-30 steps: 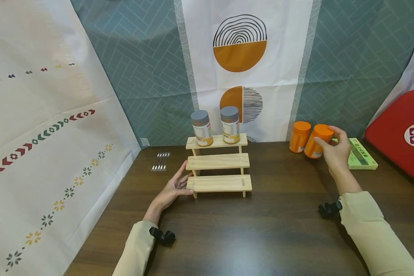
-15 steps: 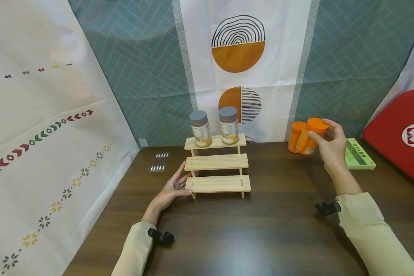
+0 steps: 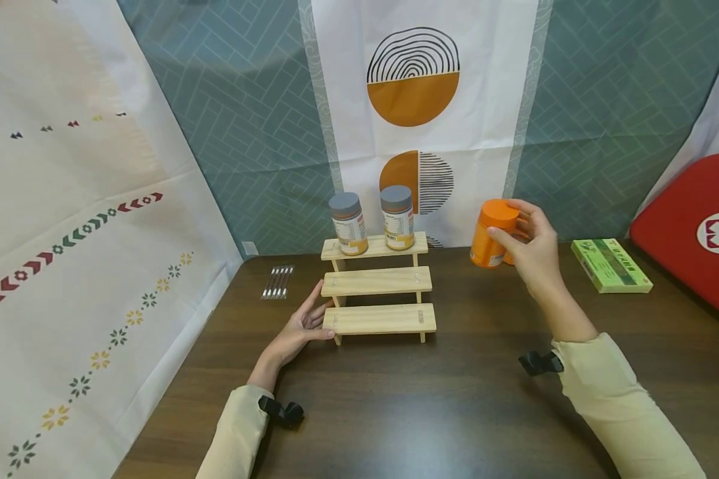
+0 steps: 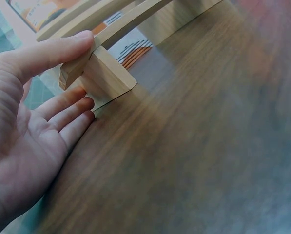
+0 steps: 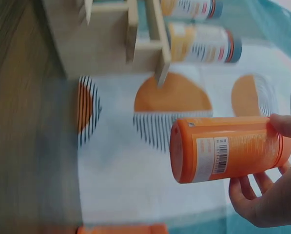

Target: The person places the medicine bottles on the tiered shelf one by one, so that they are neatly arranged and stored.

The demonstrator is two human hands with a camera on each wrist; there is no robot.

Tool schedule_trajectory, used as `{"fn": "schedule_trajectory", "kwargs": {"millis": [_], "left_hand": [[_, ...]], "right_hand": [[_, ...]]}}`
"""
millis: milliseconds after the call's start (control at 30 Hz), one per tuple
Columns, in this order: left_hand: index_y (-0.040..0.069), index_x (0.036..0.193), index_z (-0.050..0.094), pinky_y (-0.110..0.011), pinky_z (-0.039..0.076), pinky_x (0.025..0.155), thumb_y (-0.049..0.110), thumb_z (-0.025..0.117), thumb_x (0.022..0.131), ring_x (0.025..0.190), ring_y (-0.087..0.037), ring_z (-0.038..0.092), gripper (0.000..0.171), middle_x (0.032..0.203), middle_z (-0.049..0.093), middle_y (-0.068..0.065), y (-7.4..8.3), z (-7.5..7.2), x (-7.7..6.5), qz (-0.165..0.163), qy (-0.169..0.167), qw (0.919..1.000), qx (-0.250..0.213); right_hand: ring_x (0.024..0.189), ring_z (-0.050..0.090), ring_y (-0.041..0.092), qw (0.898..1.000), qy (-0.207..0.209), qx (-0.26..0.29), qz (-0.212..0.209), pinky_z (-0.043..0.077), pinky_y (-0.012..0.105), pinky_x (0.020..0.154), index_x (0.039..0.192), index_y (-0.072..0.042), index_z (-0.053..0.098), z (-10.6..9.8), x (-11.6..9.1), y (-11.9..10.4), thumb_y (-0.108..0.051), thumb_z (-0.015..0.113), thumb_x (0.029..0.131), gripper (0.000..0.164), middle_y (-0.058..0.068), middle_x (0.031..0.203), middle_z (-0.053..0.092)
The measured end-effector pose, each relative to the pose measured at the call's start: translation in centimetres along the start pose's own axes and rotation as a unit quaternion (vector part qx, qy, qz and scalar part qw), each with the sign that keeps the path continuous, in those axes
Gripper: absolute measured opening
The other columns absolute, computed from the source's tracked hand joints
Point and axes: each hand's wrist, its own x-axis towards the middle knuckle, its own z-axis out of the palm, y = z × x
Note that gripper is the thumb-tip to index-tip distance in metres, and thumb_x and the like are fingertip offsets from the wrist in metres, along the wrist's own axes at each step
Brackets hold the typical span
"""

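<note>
My right hand (image 3: 533,246) grips an orange lidded bottle (image 3: 487,243) around its lid and upper side, raised above the table. In the right wrist view the bottle (image 5: 223,148) shows a white barcode label. A second orange bottle (image 3: 508,259) is mostly hidden behind the hand. My left hand (image 3: 301,330) holds the left end of a three-step wooden display stand (image 3: 380,319). In the left wrist view the thumb lies on the end of the lowest board (image 4: 130,22), with the other fingers near its leg. Two grey-lidded jars (image 3: 349,226) stand on the top step.
A packet of cotton swabs (image 3: 277,282) lies left of the stand. At the right are a green box (image 3: 612,266) and a red case (image 3: 695,226) with a white emblem. A patterned cloth (image 3: 479,133) hangs behind the table (image 3: 443,412).
My right hand has lifted the orange bottle and carried it left, past the other orange bottle and toward the stand. The left hand has stayed at the stand's end.
</note>
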Motion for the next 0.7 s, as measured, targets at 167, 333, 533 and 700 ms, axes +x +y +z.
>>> {"fn": "schedule_trajectory", "kwargs": {"millis": [167, 333, 533, 700], "left_hand": [[0.039, 0.156, -0.002, -0.045, 0.039, 0.112, 0.003, 0.073, 0.084, 0.147, -0.042, 0.024, 0.110, 0.162, 0.017, -0.020, -0.1, -0.1, 0.0, -0.003, 0.004, 1.0000, 0.002], [0.040, 0.156, -0.001, -0.049, 0.034, 0.114, 0.004, 0.073, 0.083, 0.148, -0.041, 0.023, 0.110, 0.163, 0.016, -0.019, 0.0, -0.1, 0.0, -0.003, 0.004, 1.0000, 0.000], [0.042, 0.156, 0.000, -0.043, 0.039, 0.111, 0.003, 0.073, 0.084, 0.147, -0.041, 0.023, 0.109, 0.163, 0.016, -0.020, 0.1, 0.0, 0.0, -0.003, 0.002, 1.0000, -0.004], [0.041, 0.156, 0.000, -0.038, 0.042, 0.109, 0.003, 0.073, 0.084, 0.147, -0.041, 0.023, 0.109, 0.163, 0.016, -0.020, 0.0, 0.0, 0.0, -0.005, 0.002, 0.9999, -0.009]], "right_hand": [[0.111, 0.054, 0.005, 0.999, -0.051, 0.015, -0.014, 0.046, 0.023, 0.101, 0.143, -0.011, 0.046, 2.6, -0.6, -1.1, -0.018, 0.069, 0.091, 0.057, 0.002, 0.131, 0.056], [0.120, 0.054, 0.020, 0.995, -0.088, 0.031, -0.024, 0.046, 0.031, 0.104, 0.142, -0.008, 0.045, 5.2, -1.0, -1.6, -0.015, 0.067, 0.092, 0.055, 0.014, 0.138, 0.052], [0.124, 0.052, 0.028, 0.990, -0.120, 0.069, -0.039, 0.044, 0.041, 0.106, 0.140, -0.006, 0.046, 8.1, -1.6, -2.5, -0.009, 0.068, 0.091, 0.054, 0.015, 0.139, 0.051], [0.122, 0.053, 0.029, 0.983, -0.141, 0.104, -0.043, 0.045, 0.040, 0.102, 0.138, -0.007, 0.048, 10.4, -2.3, -3.6, -0.005, 0.068, 0.089, 0.053, 0.015, 0.137, 0.052]]}}
